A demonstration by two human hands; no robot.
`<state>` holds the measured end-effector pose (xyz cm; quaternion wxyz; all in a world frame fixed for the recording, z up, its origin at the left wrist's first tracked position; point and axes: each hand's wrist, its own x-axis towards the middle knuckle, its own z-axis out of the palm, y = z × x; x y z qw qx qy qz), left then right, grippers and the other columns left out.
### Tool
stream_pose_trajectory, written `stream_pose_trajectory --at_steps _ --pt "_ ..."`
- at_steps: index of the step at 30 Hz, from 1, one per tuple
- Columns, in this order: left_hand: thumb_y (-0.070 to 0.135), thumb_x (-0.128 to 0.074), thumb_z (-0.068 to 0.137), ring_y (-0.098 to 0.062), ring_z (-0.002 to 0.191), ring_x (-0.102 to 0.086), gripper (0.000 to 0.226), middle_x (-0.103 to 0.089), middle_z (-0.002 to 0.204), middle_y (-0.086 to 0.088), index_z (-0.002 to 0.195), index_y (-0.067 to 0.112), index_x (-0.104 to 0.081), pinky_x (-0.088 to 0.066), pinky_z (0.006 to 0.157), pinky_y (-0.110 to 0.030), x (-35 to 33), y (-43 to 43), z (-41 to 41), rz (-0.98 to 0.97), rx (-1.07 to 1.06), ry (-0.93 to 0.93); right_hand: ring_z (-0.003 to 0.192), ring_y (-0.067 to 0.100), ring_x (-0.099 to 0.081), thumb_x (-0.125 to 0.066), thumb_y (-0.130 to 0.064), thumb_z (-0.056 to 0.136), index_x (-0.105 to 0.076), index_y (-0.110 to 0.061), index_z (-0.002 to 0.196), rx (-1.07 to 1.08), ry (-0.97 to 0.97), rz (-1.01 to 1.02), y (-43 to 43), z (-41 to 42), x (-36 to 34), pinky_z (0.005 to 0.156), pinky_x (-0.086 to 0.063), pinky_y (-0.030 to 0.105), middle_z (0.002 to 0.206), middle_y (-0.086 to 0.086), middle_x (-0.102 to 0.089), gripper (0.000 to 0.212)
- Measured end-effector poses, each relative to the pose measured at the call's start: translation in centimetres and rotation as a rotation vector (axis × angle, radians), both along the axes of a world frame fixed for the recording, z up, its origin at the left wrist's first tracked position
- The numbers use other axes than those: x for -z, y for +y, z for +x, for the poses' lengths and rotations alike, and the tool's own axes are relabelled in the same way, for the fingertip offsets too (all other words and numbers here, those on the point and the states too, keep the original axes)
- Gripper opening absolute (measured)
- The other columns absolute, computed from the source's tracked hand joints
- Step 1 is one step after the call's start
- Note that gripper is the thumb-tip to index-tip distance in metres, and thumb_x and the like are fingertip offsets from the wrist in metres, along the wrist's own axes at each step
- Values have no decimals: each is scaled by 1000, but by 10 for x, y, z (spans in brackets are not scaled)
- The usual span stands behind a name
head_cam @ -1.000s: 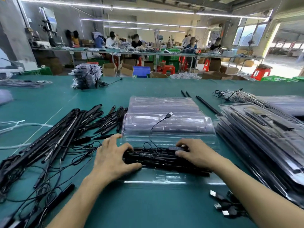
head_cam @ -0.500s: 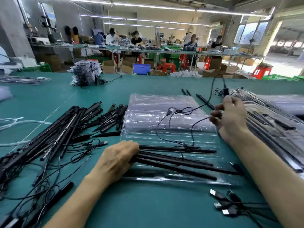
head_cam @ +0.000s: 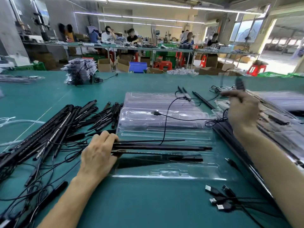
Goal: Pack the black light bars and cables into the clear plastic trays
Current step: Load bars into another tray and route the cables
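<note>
Far left of the green table [head_cam: 148,203]: a pile of loose bars [head_cam: 54,129] lies untidily, tangled with thin black leads. Just right of it, the left hand [head_cam: 98,155] sits palm down at the left edge of the near tray [head_cam: 164,174]. Its fingers [head_cam: 109,139] are close together and bent over the left ends of the light bars [head_cam: 161,148], gripping them. From the fingertips the bars run rightward across the tray, roughly parallel and fanning slightly. Directly behind stands a stack of empty trays [head_cam: 158,102]. A cable [head_cam: 165,124] rises from the bars, crosses that stack and runs right to the right hand [head_cam: 241,111], which is held above the table, over the edge of a stack of filled trays [head_cam: 279,124]. That hand pinches the cable, with a dark piece showing above its fingers (motion blur; the exact set of the fingers cannot be told). Near right: several plugs [head_cam: 217,199] lie on the table, well apart from both hands.
</note>
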<state>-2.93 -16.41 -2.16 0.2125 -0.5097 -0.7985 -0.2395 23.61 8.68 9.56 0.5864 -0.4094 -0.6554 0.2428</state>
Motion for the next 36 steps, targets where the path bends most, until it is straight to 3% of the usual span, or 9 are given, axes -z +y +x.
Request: stream_pose_trajectory --at_steps 3,5,9,13,16,19,25,29,36 --pt "11 -91 61 -23 74 -50 43 -51 86 2 92 16 -61 -47 42 -34 -1 3 3 -21 -4 22 38 6 -47 -59 -20 94 -77 -15 91 -160 -302 -48 -13 -13 9 40 -37 15 62 -7 -66 19" --pt "9 -90 61 -22 72 -49 44 -50 85 2 91 14 -59 -46 40 -34 0 4 5 -15 -5 19 34 3 -35 -65 -39 89 -73 -9 71 -252 -542 -89 -24 -23 13 46 -34 21 48 -4 -54 37" --pt "15 -87 67 -24 70 -48 39 -49 85 -1 91 12 -57 -49 44 -36 -1 8 11 50 12 -4 35 6 -29 -58 -73 78 -36 -19 44 -450 -817 -210 -48 -47 26 53 -28 29 41 -7 -33 67" --pt "13 -84 68 -23 69 -46 39 -48 87 -3 94 11 -55 -45 47 -34 -1 9 13 79 26 -8 44 5 -36 -57 -75 77 -57 -25 47 -553 -973 -173 -56 -60 38 53 -28 30 40 -8 -38 58" --pt "42 -78 73 -22 70 -45 43 -47 86 -2 92 11 -55 -40 44 -31 -2 10 15 68 52 36 46 11 -28 -65 -56 85 -44 -18 51 -724 -992 -197 -53 -59 36 54 -22 31 48 -6 -31 55" --pt "34 -85 67 -23 71 -48 46 -48 86 -4 91 9 -56 -42 39 -30 -2 13 21 55 99 64 51 14 -26 -67 -35 90 -44 -15 52 -839 -927 -223 -53 -59 33 57 -21 32 54 -1 -29 49" --pt "28 -88 67 -26 79 -47 53 -45 94 -5 99 10 -51 -46 49 -37 3 10 13 122 29 -52 49 8 -39 -75 -21 78 -70 -13 58 -607 -685 -321 -42 -45 20 47 -30 22 55 -2 -53 22" --pt "33 -82 76 -23 81 -42 48 -39 97 -2 101 13 -45 -40 59 -38 10 11 8 142 -52 -109 43 9 -35 -68 -19 78 -57 3 62 -368 -597 -211 -32 -34 20 44 -29 22 51 2 -46 29" --pt "42 -86 68 -25 84 -45 63 -39 98 -3 103 12 -43 -48 65 -43 7 12 7 198 9 -143 42 11 -41 -71 -20 84 -56 -2 64 -279 -493 -332 -7 -18 25 46 -31 22 49 1 -49 31"
